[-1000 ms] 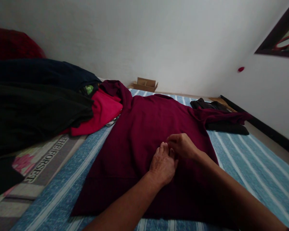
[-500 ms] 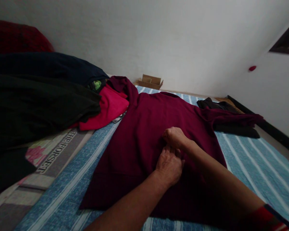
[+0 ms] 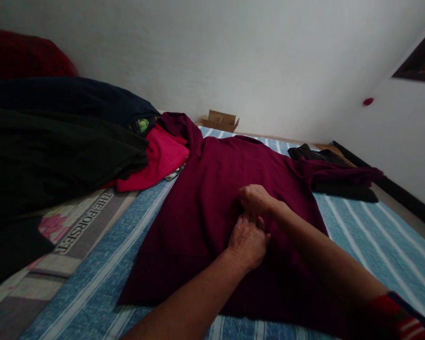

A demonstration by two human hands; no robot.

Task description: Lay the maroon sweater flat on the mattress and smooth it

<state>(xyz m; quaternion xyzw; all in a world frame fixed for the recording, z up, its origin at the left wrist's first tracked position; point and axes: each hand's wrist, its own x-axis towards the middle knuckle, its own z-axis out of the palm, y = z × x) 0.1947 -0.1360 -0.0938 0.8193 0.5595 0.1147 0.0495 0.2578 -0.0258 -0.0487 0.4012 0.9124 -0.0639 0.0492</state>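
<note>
A maroon long-sleeved sweatshirt [image 3: 184, 208] lies spread out on the bed, its hem toward me and its sleeves out to both sides. Against the middle of its body, my left hand [image 3: 248, 240] rests palm down with fingers stretched forward on the cloth. Just beyond those fingertips is my right hand [image 3: 257, 198], its fingers curled closed close to the fabric. Whatever the right fingers pinch, if anything, is hidden beneath them.
A blue striped bedsheet [image 3: 354, 222] is under the sweatshirt. Dark clothes [image 3: 63, 146] and a bright pink garment [image 3: 165, 156] are heaped at left. Folded black clothing [image 3: 343, 189] lies under the right sleeve. A small open cardboard box [image 3: 221, 121] is by the wall.
Both hands stay at nearly the same spot on the sweatshirt, the right one shifted only slightly. The view has turned a little; the sweatshirt looks unchanged.
</note>
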